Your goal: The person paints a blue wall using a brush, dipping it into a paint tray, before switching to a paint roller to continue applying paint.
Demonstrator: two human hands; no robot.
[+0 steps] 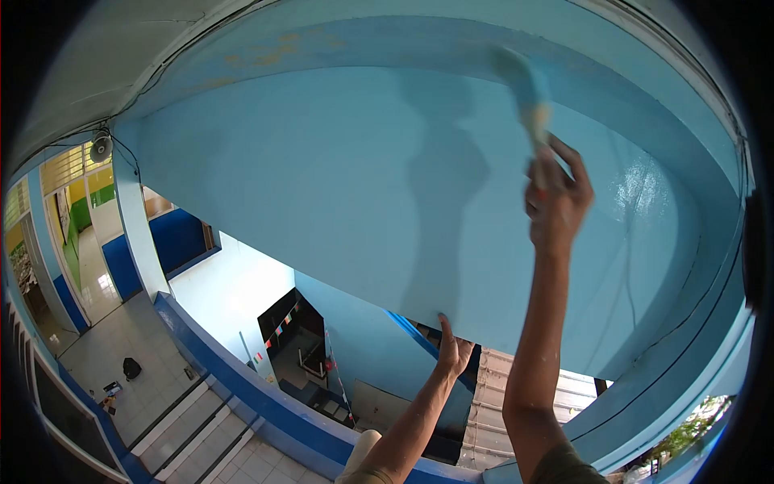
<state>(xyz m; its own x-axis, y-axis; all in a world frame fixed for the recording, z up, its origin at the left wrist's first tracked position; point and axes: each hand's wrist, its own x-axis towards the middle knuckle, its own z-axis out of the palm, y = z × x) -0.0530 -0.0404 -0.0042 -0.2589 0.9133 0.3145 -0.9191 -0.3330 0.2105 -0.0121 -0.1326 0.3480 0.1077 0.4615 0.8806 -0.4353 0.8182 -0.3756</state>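
Note:
A paintbrush (535,117) is in my right hand (558,194), its fingers closed round the handle. The brush points upward, its bristle end blurred by motion, in front of the band where the light-blue wall panel (322,177) meets the overhang above. My left hand (456,352) is lower down at the panel's bottom edge. Its thumb lies up over the front face and the other fingers are mostly hidden behind the edge. Wet-looking shine (641,185) shows on the panel to the right. Yellowish, patchy paint (282,50) marks the upper band at the left.
Below the panel is an open drop to a lower floor, with corrugated roofing (493,395) at the right. A blue ledge (266,395) borders the tiled landing and steps (189,419). A dark bag (131,369) lies there. A loudspeaker (101,147) and cables hang at upper left.

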